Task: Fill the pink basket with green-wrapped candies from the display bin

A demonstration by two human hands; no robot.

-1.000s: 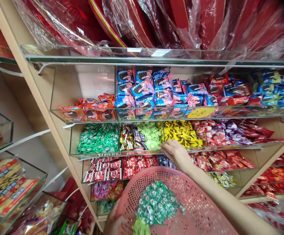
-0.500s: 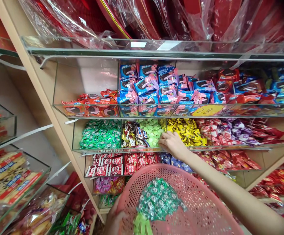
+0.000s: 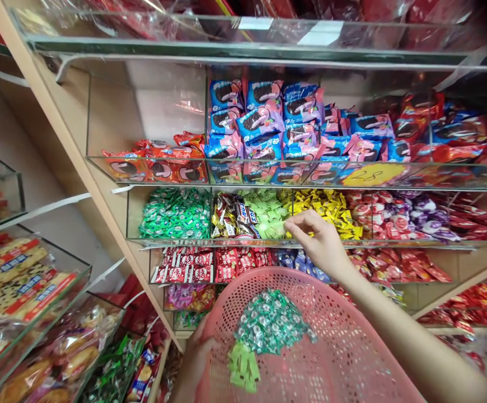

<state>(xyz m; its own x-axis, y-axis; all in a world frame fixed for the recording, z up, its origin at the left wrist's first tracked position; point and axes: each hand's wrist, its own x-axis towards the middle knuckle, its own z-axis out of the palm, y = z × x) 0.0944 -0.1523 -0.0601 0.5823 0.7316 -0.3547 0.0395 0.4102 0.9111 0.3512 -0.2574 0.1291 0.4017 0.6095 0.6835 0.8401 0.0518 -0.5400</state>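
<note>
A pink perforated plastic basket [image 3: 336,336] is held tilted in front of me, with my left hand [image 3: 197,352] gripping its left side. Inside lie a heap of green wrapped candies [image 3: 271,322] and a small bunch of light green packets [image 3: 243,366]. Above the basket, my right hand [image 3: 317,238] has thumb and fingers pinched together. Its fingertips are at the right edge of a pile of light green packets [image 3: 268,210] on the glass shelf. Whatever is between them is too small to make out.
Green candies [image 3: 174,215], dark chocolate bars [image 3: 230,215] and yellow packets [image 3: 331,210] fill neighbouring compartments behind a low glass front. Blue and pink cookie packs [image 3: 264,123] stand on the shelf above. To the left, another rack holds packaged biscuits [image 3: 20,274].
My right hand has drawn back slightly from the light green pile, its fingers now in a clear pinch. The view has tipped down and moved closer; the basket stays in my left hand.
</note>
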